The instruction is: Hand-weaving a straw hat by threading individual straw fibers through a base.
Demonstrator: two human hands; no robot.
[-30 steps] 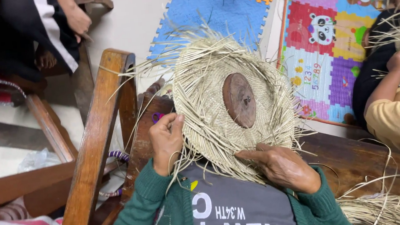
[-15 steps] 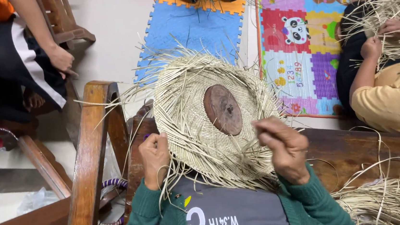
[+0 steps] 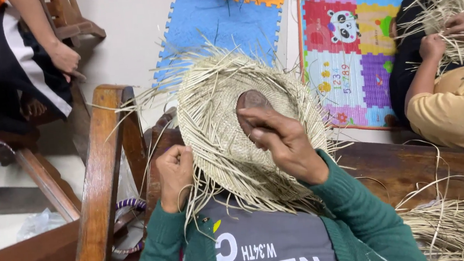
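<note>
Currently mid-weave on straw hat (image 3: 227, 142), propped on lap. Left hand (image 3: 175, 172) fisted on loose strands at brim edge; right hand (image 3: 280, 143) flat over crown, fingers (image 3: 259, 123) curled near brown disc (image 3: 249, 100). Next probably: tuck another strand. Chair frame (image 3: 101, 175) crowds left of knuckles; right of fingers roomier.

Perhaps a crumpled clear plastic bag (image 3: 41, 223) under the wooden chair (image 3: 100, 187).

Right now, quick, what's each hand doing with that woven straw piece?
Left hand: closed in a fist on loose strands at the edge of the round pale woven straw piece.
Right hand: fingers bent, resting on its centre; grip cannot be told.
</note>
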